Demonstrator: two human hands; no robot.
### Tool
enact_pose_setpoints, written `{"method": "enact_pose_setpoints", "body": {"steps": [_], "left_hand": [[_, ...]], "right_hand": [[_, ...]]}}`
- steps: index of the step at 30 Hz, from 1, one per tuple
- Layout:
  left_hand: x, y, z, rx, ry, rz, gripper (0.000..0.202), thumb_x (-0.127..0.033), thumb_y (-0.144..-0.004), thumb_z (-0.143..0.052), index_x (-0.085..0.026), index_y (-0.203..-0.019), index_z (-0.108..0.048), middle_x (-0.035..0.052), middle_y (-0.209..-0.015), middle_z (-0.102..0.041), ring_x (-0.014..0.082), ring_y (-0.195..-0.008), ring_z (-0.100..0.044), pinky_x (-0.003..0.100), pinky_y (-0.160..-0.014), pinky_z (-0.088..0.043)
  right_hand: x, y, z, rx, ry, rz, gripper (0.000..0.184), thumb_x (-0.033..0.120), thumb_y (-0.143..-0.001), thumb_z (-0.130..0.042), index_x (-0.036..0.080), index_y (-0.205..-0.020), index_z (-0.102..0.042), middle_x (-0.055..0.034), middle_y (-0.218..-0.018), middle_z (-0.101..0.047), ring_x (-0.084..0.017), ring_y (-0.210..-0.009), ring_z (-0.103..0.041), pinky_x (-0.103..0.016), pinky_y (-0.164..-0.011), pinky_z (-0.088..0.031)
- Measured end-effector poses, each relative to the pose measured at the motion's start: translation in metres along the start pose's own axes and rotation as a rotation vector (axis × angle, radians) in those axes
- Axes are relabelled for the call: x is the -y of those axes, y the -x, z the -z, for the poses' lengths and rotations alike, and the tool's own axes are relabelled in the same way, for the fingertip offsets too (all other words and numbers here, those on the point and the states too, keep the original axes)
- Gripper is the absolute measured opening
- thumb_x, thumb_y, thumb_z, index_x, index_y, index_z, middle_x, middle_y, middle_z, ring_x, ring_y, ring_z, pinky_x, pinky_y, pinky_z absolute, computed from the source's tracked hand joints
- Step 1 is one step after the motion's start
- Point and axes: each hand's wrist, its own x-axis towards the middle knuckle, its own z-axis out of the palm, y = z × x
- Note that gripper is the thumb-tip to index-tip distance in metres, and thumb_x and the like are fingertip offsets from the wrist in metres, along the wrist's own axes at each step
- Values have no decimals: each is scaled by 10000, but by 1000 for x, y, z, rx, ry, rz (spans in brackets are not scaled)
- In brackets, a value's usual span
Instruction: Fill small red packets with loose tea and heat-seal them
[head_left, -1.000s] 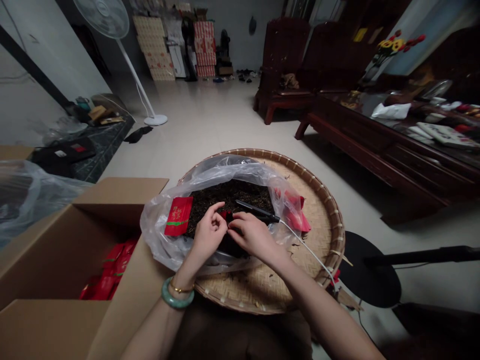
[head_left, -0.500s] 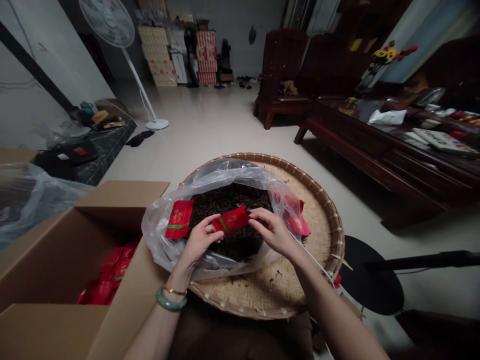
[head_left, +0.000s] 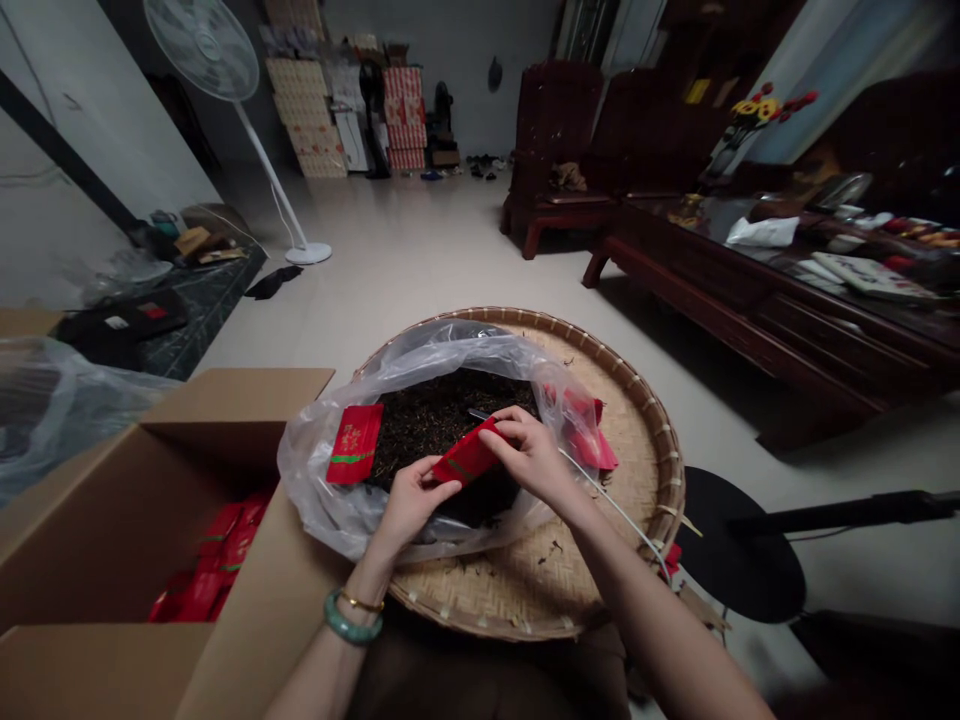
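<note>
Both hands pinch one red tea packet (head_left: 466,458) over loose tea (head_left: 435,415) in a plastic bag (head_left: 330,500): left hand (head_left: 409,500) at its lower end, right hand (head_left: 529,455) at its upper end

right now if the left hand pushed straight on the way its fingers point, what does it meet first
The left hand is pinching the red packet; beyond it, probably the loose tea in the plastic bag, though depth is unclear.

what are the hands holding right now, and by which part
A small red packet, held by both ends: the left hand pinches its lower end, the right hand its upper end.
</note>
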Motion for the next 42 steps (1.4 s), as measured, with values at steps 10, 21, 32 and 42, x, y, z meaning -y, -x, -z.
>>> {"method": "enact_pose_setpoints", "body": {"steps": [10,21,32,42], "left_hand": [[-11,-1,-2,131,-129,-50,336,-186,-601,-735,-127,-928,-685,44,-858,-713,194,-780,-631,288,-747,-486],[-8,-2,-8,29,-86,-77,285,-269,-608,-743,-106,-839,-707,7,-724,-674,152,-670,-573,240,-669,-446],[-18,4,-13,73,113,18,388,-331,-622,-746,-107,-927,-663,20,-765,-681,165,-678,-624,243,-646,-483],[-28,6,-14,-22,182,-31,355,-344,-610,-764,-124,-874,-675,44,-832,-712,168,-748,-650,230,-671,-515]], "right_hand": [[13,-3,-2,232,191,129,203,260,-863,-565,199,-718,-693,-51,-898,-584,-189,-912,-503,-333,-826,-431],[26,7,14,262,426,295,175,266,-856,-581,208,-993,-673,-85,-999,-599,-233,-1032,-486,-390,-898,-453],[8,8,-4,103,161,114,212,273,-812,-626,201,-1011,-626,-34,-880,-625,-156,-801,-578,-274,-712,-474],[-10,14,-22,-32,-190,-146,194,342,-708,-676,169,-622,-655,-17,-645,-630,-148,-627,-566,-245,-586,-422]]}}
